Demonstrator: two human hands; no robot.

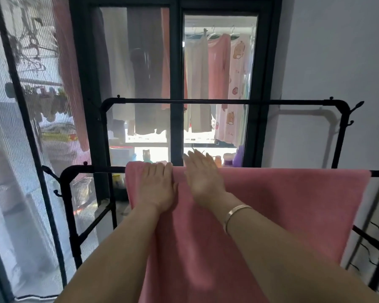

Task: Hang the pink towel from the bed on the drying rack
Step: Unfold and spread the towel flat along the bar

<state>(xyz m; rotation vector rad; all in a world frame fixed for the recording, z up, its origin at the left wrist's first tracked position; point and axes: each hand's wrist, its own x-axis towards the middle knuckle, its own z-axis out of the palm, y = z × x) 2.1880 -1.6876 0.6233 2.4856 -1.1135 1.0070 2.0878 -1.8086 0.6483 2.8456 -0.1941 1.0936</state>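
At nine o'clock a mesh screen door (31, 132) in a dark frame fills the left side, with blurred shapes behind it. Just inside it, at about eight o'clock, stands the curved left corner of the black drying rack (67, 182), whose near rail runs across the middle of the view and whose far, higher rail crosses at about twelve o'clock. The pink towel (282, 204) is draped over the near rail, from just left of centre out to three o'clock, its front face hanging down toward six o'clock. The left hand (157, 186) lies palm down on the towel near its left edge, fingers together and bent over the top of the rail, pressing the cloth rather than gripping it. Just beside it at centre, the right hand (204, 173) is open and flat, fingers stretched past the rail; it is motion-blurred, so whether it touches the towel cannot be told. A metal bracelet (236, 213) circles the right wrist. Behind the rack at twelve o'clock, a dark-framed window (177, 62) shows clothes (219, 68) hanging outside. A pale wall (337, 51) fills two o'clock.
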